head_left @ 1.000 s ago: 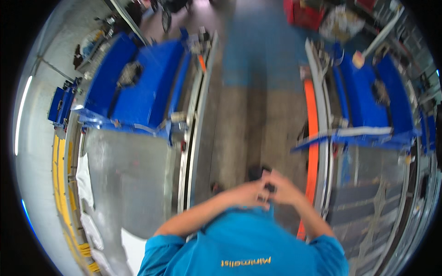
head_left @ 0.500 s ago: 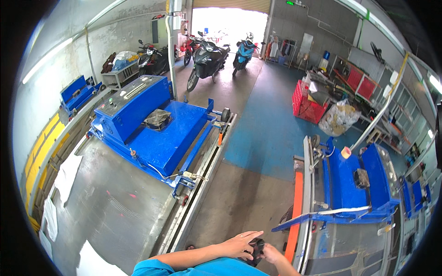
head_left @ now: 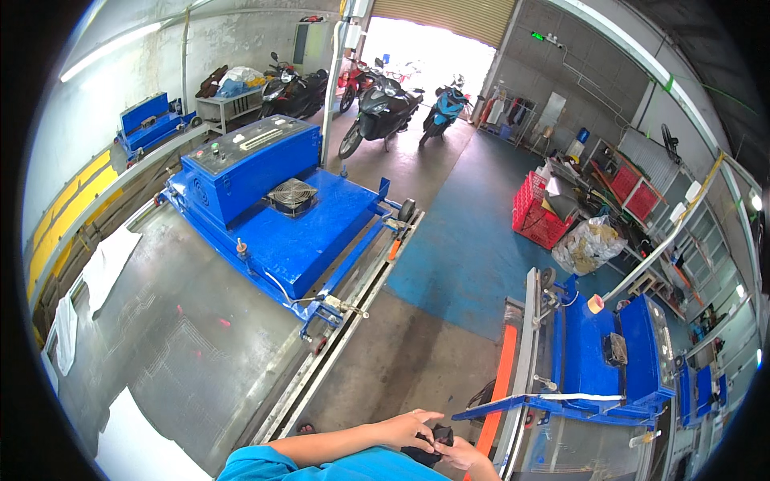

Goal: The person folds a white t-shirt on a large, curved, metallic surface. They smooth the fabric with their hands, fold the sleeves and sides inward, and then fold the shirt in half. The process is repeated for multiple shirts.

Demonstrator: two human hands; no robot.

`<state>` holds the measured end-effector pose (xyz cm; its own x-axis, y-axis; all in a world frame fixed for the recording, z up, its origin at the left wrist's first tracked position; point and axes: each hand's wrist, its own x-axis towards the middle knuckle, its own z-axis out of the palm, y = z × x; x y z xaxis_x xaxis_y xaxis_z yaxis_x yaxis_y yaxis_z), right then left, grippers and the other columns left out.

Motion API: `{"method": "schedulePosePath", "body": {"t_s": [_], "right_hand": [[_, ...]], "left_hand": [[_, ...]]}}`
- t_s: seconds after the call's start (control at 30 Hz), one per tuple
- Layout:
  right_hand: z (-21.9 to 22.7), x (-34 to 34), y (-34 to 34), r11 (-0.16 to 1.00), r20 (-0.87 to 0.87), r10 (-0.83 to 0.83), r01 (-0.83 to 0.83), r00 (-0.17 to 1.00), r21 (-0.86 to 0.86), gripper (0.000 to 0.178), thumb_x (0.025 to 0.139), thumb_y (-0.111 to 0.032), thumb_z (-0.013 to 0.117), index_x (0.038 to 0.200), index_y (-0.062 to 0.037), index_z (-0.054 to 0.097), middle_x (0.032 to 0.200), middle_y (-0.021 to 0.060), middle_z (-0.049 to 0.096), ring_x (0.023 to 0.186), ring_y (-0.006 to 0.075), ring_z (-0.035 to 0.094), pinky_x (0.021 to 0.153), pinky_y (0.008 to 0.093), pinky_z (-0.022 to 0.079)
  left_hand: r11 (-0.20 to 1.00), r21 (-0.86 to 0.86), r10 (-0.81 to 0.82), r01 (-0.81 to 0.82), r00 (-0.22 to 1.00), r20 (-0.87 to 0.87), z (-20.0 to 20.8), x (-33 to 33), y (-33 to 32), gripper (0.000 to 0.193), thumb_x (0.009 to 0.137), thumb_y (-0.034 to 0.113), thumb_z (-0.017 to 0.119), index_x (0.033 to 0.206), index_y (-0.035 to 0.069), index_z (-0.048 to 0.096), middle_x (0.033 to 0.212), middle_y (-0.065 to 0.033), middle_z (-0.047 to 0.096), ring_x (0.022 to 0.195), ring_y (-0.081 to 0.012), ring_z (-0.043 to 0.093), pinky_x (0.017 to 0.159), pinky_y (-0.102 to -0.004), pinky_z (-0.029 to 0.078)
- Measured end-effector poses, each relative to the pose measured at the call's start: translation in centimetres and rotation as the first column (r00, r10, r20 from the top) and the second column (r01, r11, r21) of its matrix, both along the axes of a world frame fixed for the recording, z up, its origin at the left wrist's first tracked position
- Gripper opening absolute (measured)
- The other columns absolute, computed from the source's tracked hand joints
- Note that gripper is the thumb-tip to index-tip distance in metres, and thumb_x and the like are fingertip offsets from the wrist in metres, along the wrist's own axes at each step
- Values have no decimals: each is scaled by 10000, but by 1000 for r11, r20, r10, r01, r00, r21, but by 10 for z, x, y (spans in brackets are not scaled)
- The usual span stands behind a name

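Observation:
Close to my body, at the lower edge of the view, both hands are on a small black thing (head_left: 423,455), dark and soft-looking; its kind cannot be made out. My left hand (head_left: 403,430) reaches over it from the left, its thumb and some fingers closed at the upper edge while the index finger points out to the right. On the other side, my right hand (head_left: 459,454) grips it with bent fingers. Part of the black thing is hidden behind the fingers and my blue shirt (head_left: 337,466).
A blue wheeled machine (head_left: 321,224) stands on a long grey table (head_left: 200,337) at left, with white cloth pieces (head_left: 132,437). Another blue machine (head_left: 589,345) is at right, beside an orange strip (head_left: 497,385). Motorbikes (head_left: 385,112), a red crate (head_left: 533,212) and a filled plastic bag (head_left: 589,244) stand farther off.
My view has turned and tilted, so the surroundings sit differently in it. Both hands stay on the black thing, and the left fingers have shifted a little at its upper edge.

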<state>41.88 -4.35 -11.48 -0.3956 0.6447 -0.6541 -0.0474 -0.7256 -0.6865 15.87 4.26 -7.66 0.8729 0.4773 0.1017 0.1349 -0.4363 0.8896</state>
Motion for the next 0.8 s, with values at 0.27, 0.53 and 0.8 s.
{"method": "schedulePosePath", "body": {"t_s": [0.27, 0.53, 0.8], "right_hand": [[13, 26, -14, 987, 410, 147, -106, 900, -121, 301, 967, -329, 744, 1072, -57, 667, 926, -21, 652, 824, 115, 600, 731, 300, 482], [31, 43, -89, 898, 569, 402, -185, 717, -400, 955, 918, -579, 694, 1581, -12, 305, 1532, 194, 472, 1195, 404, 616, 907, 680, 482], [-30, 65, -119, 672, 475, -40, 375, 879, -638, 295, 1000, -320, 661, 933, -34, 694, 745, 14, 628, 640, 131, 556, 543, 330, 431]], "left_hand": [[752, -462, 386, -470, 882, -270, -53, -100, -28, 440, 985, 506, 634, 1039, 87, 756, 879, -130, 728, 857, -249, 700, 782, -396, 540], [154, 36, 631, -987, 71, -773, -111, -227, -277, 449, 981, 440, 586, 877, 21, 711, 898, -248, 717, 870, -437, 700, 763, -535, 539], [-92, -451, 227, -888, 423, -877, -123, -201, -379, 294, 973, 311, 602, 1044, 57, 731, 987, -175, 745, 976, -364, 707, 858, -531, 523]]}}
